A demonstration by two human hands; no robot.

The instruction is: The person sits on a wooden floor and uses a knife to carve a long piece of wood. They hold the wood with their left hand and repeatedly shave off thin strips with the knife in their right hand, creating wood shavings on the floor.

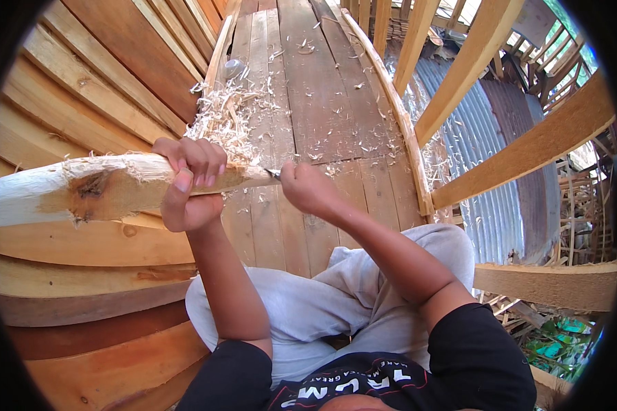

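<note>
A long, pale, peeled wooden pole [127, 179] comes in from the left edge and tapers to a narrow end in front of me. It has a brown knot and raised fibres on its surface. My left hand [193, 179] is wrapped round it near that end, thumb on top. Just right of the tip, my right hand [308, 188] is closed on a small knife. Only a bit of its dark blade [273, 174] shows against the wood; the handle is hidden in my fist. Pale curled wood shavings [227, 123] lie heaped beyond my left hand.
I sit cross-legged on a plank floor [322, 89] strewn with shavings. A wooden board wall [82, 89] rises on the left. On the right stand a rough wooden edge rail [391, 89] and slanting posts [528, 161], with corrugated metal sheets [483, 151] beyond and below.
</note>
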